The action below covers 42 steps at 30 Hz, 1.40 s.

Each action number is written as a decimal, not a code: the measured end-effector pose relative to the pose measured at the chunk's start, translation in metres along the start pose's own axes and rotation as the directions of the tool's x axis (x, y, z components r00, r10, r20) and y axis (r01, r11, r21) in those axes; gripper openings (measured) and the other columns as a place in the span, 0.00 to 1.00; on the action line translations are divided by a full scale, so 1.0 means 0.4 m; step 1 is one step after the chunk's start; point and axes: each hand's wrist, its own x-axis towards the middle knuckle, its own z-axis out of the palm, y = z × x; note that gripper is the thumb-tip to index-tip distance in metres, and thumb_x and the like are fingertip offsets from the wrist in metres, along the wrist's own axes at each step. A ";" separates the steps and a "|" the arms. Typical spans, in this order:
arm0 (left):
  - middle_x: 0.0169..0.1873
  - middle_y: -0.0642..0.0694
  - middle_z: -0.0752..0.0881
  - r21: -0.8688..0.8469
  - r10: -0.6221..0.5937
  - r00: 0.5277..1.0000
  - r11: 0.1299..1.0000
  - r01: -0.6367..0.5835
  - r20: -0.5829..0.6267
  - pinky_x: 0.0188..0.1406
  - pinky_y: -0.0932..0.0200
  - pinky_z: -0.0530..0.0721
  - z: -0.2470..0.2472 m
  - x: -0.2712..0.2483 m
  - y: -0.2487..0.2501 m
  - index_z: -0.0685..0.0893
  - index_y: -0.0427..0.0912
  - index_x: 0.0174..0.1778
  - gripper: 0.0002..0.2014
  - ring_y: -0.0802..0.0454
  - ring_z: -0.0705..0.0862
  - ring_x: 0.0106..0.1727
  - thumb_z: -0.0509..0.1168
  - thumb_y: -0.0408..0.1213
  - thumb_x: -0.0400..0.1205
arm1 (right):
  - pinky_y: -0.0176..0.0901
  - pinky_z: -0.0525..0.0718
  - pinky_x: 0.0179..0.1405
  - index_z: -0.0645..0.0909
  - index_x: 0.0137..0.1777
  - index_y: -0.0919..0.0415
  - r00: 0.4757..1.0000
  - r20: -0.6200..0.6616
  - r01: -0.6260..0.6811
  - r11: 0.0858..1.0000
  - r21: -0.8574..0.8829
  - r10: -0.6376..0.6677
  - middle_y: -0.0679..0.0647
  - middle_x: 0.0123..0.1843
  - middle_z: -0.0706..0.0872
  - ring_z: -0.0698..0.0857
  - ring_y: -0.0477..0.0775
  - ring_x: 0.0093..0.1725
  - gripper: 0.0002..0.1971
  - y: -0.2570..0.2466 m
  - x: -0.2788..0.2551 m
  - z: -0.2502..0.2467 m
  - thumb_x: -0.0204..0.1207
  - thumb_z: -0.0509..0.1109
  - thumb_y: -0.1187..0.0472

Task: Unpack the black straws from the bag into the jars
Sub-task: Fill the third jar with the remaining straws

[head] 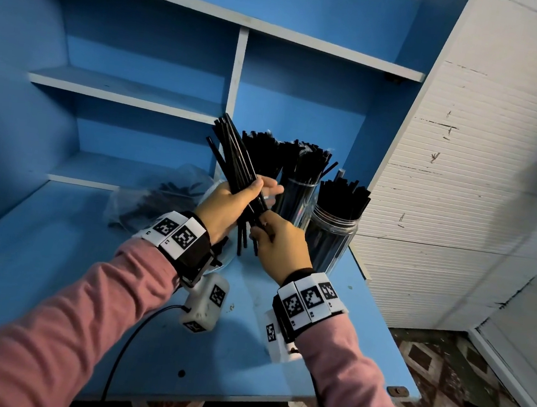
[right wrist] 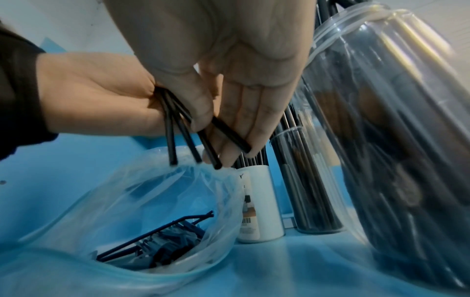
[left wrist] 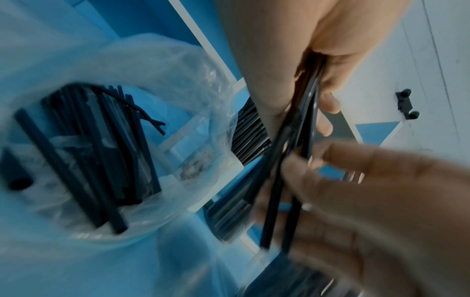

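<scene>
A bundle of black straws (head: pixel 232 155) stands tilted up-left in my left hand (head: pixel 251 193), whose thumb and fingers curl round its middle. Just below, my right hand (head: pixel 262 228) pinches the lower ends of the straws (right wrist: pixel 178 132) between thumb and fingers (right wrist: pixel 239 124). Both hands hover over the clear plastic bag (head: pixel 160 197), which holds more black straws (left wrist: pixel 84 152). Three containers packed with black straws stand behind to the right: a white one (head: pixel 262 155), a clear jar (head: pixel 298 190) and a larger clear jar (head: pixel 334 231).
The blue desk (head: pixel 67 281) has shelf compartments (head: pixel 145 95) behind the bag. A white marker block (head: pixel 206 300) with a black cable lies near the front. The desk's right edge (head: pixel 381 316) borders a white panelled wall; the big jar stands close to that edge.
</scene>
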 end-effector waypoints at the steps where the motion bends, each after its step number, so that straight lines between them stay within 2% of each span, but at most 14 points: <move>1: 0.63 0.39 0.85 -0.026 0.006 1.000 1.000 -0.006 -0.011 0.64 0.57 0.82 -0.002 0.004 0.007 0.78 0.30 0.65 0.16 0.49 0.85 0.63 0.52 0.37 0.90 | 0.44 0.82 0.41 0.79 0.52 0.55 1.000 0.019 -0.011 1.000 0.007 0.010 0.54 0.41 0.86 0.85 0.56 0.42 0.03 0.005 0.002 0.003 0.81 0.65 0.60; 3: 0.65 0.37 0.84 -0.049 0.007 1.000 0.999 -0.008 -0.018 0.67 0.52 0.81 -0.003 0.011 0.021 0.77 0.31 0.65 0.16 0.47 0.84 0.64 0.51 0.36 0.90 | 0.46 0.84 0.44 0.77 0.52 0.55 0.998 0.051 -0.027 0.997 0.065 0.024 0.58 0.45 0.88 0.87 0.58 0.45 0.02 0.011 0.002 0.010 0.82 0.64 0.61; 8: 0.66 0.38 0.83 -0.076 0.026 0.999 0.997 -0.028 -0.031 0.67 0.51 0.81 -0.012 0.019 0.032 0.76 0.31 0.67 0.17 0.47 0.83 0.65 0.50 0.36 0.90 | 0.25 0.73 0.32 0.75 0.49 0.56 0.998 0.062 -0.016 0.979 0.205 0.003 0.52 0.40 0.84 0.81 0.48 0.38 0.04 0.007 -0.001 0.009 0.84 0.62 0.57; 14: 0.64 0.40 0.85 -0.084 0.053 0.997 0.995 -0.057 -0.051 0.63 0.52 0.84 -0.033 0.028 0.042 0.78 0.34 0.65 0.16 0.48 0.86 0.62 0.50 0.38 0.90 | 0.46 0.84 0.46 0.83 0.49 0.61 1.000 -0.029 0.009 0.974 0.225 -0.002 0.53 0.37 0.85 0.84 0.53 0.39 0.07 0.006 0.011 -0.006 0.83 0.64 0.61; 20: 0.60 0.41 0.86 -0.221 0.113 0.977 0.963 -0.153 -0.182 0.59 0.54 0.86 -0.068 0.048 0.079 0.80 0.38 0.53 0.13 0.48 0.89 0.54 0.51 0.36 0.90 | 0.49 0.85 0.47 0.84 0.49 0.60 0.997 -0.013 -0.077 0.996 0.051 0.077 0.56 0.41 0.88 0.86 0.58 0.43 0.09 0.031 0.013 -0.004 0.83 0.62 0.62; 24: 0.49 0.41 0.88 -0.205 0.208 0.909 0.933 -0.295 -0.361 0.62 0.52 0.85 -0.117 0.071 0.100 0.80 0.36 0.48 0.13 0.49 0.89 0.51 0.52 0.33 0.90 | 0.46 0.82 0.44 0.82 0.47 0.59 0.985 0.026 -0.169 0.984 -0.054 0.170 0.60 0.47 0.87 0.84 0.63 0.45 0.10 0.044 0.014 -0.012 0.82 0.59 0.63; 28: 0.34 0.54 0.91 0.004 0.374 0.807 0.908 -0.418 -0.457 0.63 0.56 0.83 -0.154 0.080 0.119 0.78 0.39 0.45 0.13 0.59 0.90 0.44 0.51 0.30 0.90 | 0.41 0.73 0.41 0.83 0.48 0.63 0.974 0.056 -0.211 0.968 -0.137 0.220 0.64 0.49 0.85 0.80 0.62 0.43 0.10 0.034 0.022 -0.036 0.82 0.60 0.63; 30: 0.36 0.53 0.91 0.165 0.442 0.816 0.897 -0.410 -0.373 0.58 0.61 0.84 -0.153 0.073 0.121 0.79 0.39 0.47 0.12 0.62 0.89 0.43 0.51 0.30 0.90 | 0.41 0.72 0.40 0.84 0.49 0.66 0.983 0.053 -0.167 0.974 -0.152 0.177 0.65 0.47 0.85 0.82 0.64 0.45 0.11 0.009 0.026 -0.060 0.83 0.60 0.63; 32: 0.45 0.46 0.89 0.334 0.460 0.863 0.863 -0.379 -0.208 0.57 0.66 0.81 -0.141 0.063 0.110 0.80 0.34 0.52 0.11 0.65 0.88 0.47 0.52 0.30 0.89 | 0.43 0.78 0.43 0.85 0.53 0.69 0.996 0.014 -0.083 0.987 -0.140 0.085 0.65 0.47 0.87 0.85 0.67 0.50 0.12 -0.029 0.032 -0.091 0.83 0.61 0.63; 33: 0.49 0.42 0.88 0.404 0.460 0.880 0.832 -0.381 -0.118 0.59 0.68 0.80 -0.135 0.060 0.100 0.80 0.32 0.55 0.11 0.67 0.87 0.50 0.52 0.30 0.89 | 0.40 0.80 0.47 0.85 0.57 0.69 0.999 -0.018 -0.033 0.992 -0.125 0.031 0.65 0.51 0.89 0.86 0.64 0.51 0.13 -0.052 0.035 -0.108 0.83 0.61 0.63; 35: 0.55 0.44 0.88 0.546 0.457 0.889 0.743 -0.387 0.009 0.63 0.71 0.76 -0.121 0.052 0.083 0.82 0.37 0.58 0.11 0.69 0.84 0.55 0.55 0.34 0.88 | 0.23 0.75 0.40 0.85 0.62 0.65 0.994 -0.086 0.061 0.994 -0.086 -0.068 0.60 0.53 0.90 0.87 0.49 0.40 0.13 -0.097 0.040 -0.146 0.83 0.65 0.62; 37: 0.53 0.49 0.89 0.613 0.437 0.897 0.689 -0.386 0.074 0.59 0.69 0.79 -0.104 0.041 0.077 0.84 0.45 0.59 0.13 0.66 0.85 0.53 0.57 0.42 0.85 | 0.18 0.74 0.32 0.88 0.58 0.60 0.979 -0.147 0.135 0.990 -0.041 -0.140 0.54 0.47 0.91 0.80 0.38 0.31 0.11 -0.140 0.046 -0.185 0.80 0.68 0.60; 40: 0.34 0.58 0.87 0.582 0.412 0.897 0.694 -0.424 0.162 0.34 0.62 0.81 -0.075 0.022 0.079 0.81 0.50 0.59 0.13 0.60 0.83 0.32 0.56 0.43 0.83 | 0.25 0.80 0.34 0.86 0.44 0.58 0.962 -0.209 0.188 0.981 0.043 -0.175 0.51 0.37 0.89 0.86 0.43 0.32 0.02 -0.185 0.059 -0.230 0.76 0.72 0.62; 42: 0.36 0.50 0.87 0.580 0.448 0.876 0.671 -0.463 0.181 0.34 0.54 0.82 -0.055 0.016 0.080 0.79 0.54 0.55 0.09 0.49 0.84 0.34 0.55 0.41 0.84 | 0.33 0.83 0.29 0.79 0.39 0.62 0.964 -0.213 0.189 0.975 0.116 -0.161 0.56 0.30 0.88 0.86 0.43 0.26 0.06 -0.197 0.072 -0.252 0.74 0.74 0.64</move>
